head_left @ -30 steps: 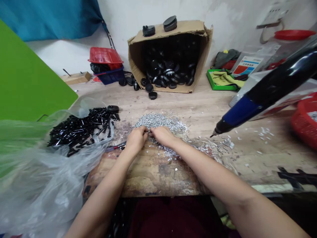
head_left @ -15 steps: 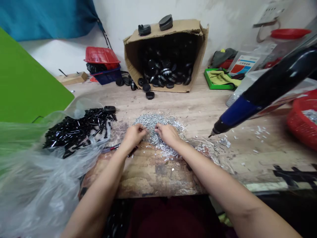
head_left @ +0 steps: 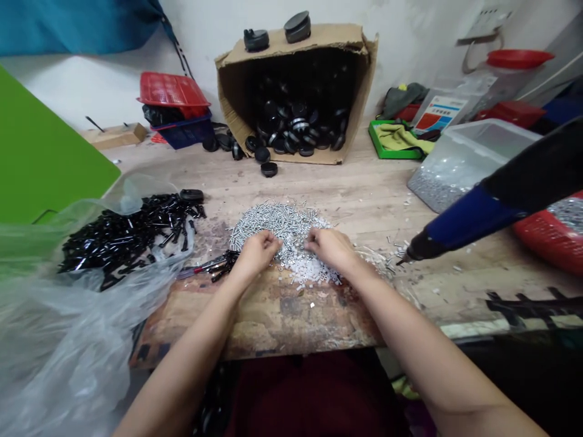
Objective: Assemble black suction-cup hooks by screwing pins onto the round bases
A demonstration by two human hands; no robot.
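Observation:
A heap of small silver screws spreads over the worktable, with white plastic spacers along its near side. My left hand rests at the heap's near left, thumb and fingers pinched together; whatever lies between them is too small to make out. At the right side of the heap my right hand is also pinched, its fingertips over the pieces and their content hidden. Several black parts lie just left of my left hand, beside a pen-like tool.
An electric screwdriver slants in from the right, tip low. Black rod-like parts lie on a clear plastic bag at left. A cardboard box of round black parts stands behind. A clear bin and red basket are at right.
My hands have moved slightly apart, the right one to the right. The view has shifted a little, and more of the black parts beside my left hand now show.

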